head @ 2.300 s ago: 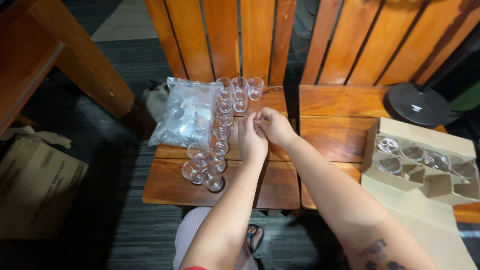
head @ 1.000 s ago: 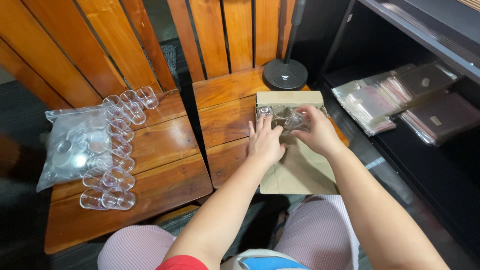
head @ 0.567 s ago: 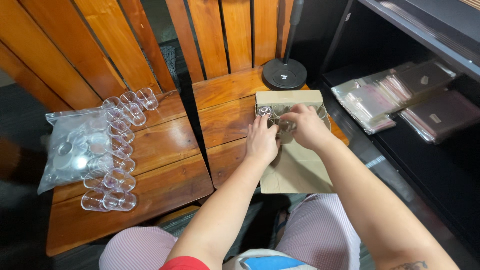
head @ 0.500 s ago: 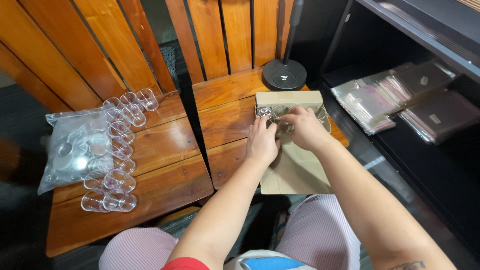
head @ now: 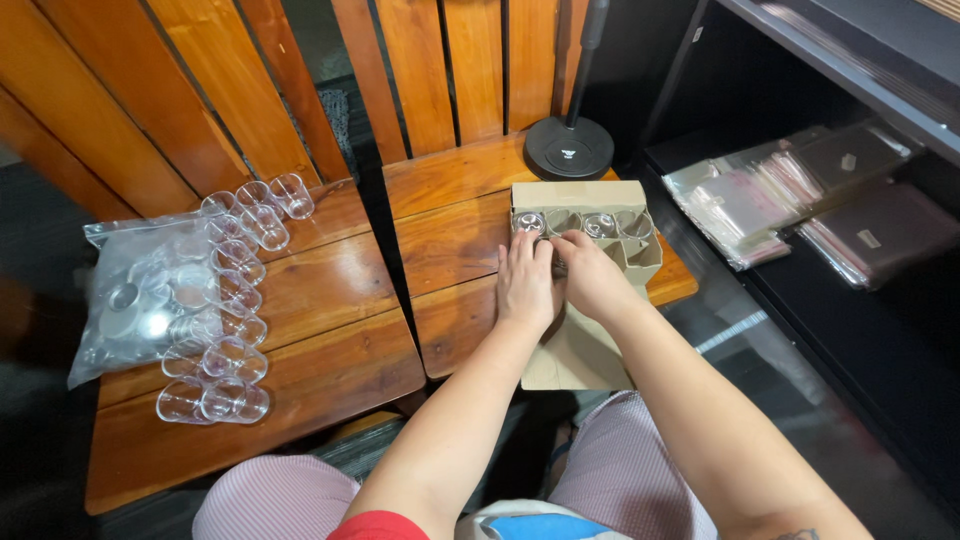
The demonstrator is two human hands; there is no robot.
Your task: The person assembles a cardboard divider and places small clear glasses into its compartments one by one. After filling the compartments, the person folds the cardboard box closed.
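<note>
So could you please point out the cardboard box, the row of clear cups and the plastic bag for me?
cardboard box (head: 572, 362), head view, on its bare lower flap.
row of clear cups (head: 236, 300), head view, on a cup midway along the row.
plastic bag (head: 135, 300), head view, on its crinkled middle.

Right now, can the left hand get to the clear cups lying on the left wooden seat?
Probably yes. The left hand rests at the cardboard box on the right seat, while the clear cups lie uncovered on the left wooden seat, beside the plastic bag. Nothing stands between them.
</note>
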